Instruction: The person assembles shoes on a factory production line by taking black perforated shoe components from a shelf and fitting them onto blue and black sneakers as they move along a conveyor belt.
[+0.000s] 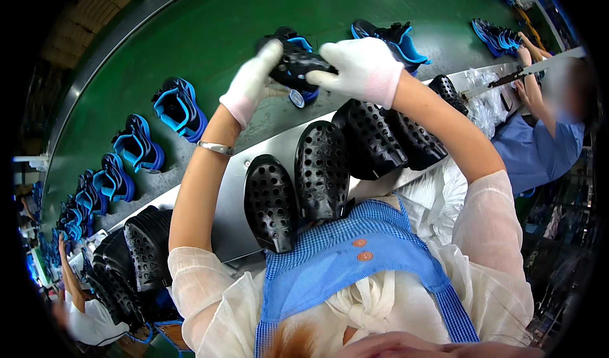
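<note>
My left hand [255, 79] and my right hand [365, 71], both in white gloves, are closed on the two ends of a black plastic shoe tree [295, 68]. Right behind it is a black-and-blue sneaker [304, 42], mostly hidden by the shoe tree and my hands. Whether the two touch I cannot tell. A round tag [296, 99] shows just below my grip. Nearer to me, several perforated black shoe trees lie on the metal ledge, among them one in the middle [322, 164] and one to its left [271, 199].
The green conveyor belt [241, 15] carries more sneakers, such as one at left [181, 109] and one at right [394, 44]. More shoe trees [147, 247] are piled at lower left. Clear plastic bags [483, 101] lie toward a co-worker in blue [539, 145]. Another person [92, 317] works at far left.
</note>
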Motion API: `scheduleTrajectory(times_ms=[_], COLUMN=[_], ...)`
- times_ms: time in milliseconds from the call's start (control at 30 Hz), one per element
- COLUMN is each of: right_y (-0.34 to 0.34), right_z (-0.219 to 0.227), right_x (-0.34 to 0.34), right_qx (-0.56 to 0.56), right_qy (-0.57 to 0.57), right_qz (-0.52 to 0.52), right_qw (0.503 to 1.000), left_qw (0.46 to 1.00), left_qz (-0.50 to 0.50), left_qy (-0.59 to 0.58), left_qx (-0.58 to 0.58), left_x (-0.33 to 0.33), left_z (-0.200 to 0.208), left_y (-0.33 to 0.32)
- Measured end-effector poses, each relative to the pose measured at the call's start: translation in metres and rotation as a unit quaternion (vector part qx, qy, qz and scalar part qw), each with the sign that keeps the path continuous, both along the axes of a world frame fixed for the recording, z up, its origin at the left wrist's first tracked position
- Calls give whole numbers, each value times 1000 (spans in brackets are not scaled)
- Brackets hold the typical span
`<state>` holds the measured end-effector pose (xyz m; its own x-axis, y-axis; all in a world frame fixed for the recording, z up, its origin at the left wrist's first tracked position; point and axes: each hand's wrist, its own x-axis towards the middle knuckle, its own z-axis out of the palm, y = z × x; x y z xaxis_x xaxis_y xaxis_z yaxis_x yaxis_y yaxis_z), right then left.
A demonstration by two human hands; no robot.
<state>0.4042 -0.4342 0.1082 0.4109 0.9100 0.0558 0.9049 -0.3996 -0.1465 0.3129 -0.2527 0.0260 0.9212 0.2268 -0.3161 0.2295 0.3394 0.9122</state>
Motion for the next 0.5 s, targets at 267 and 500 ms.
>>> scheduleTrajectory(times_ms=[267,500], right_y=[12,66], right_z=[-25,-28], right_x=[67,85], right_qx=[-127,-237], right_qy=[133,36], right_qz=[-2,-31], right_qw=[983,970], left_qw=[836,774], left_qz=[-169,-187], left_qy=[-92,-28], left_qx=[514,604], left_x=[1,26], left_z=[-57,-62], left_y=[-9,-16])
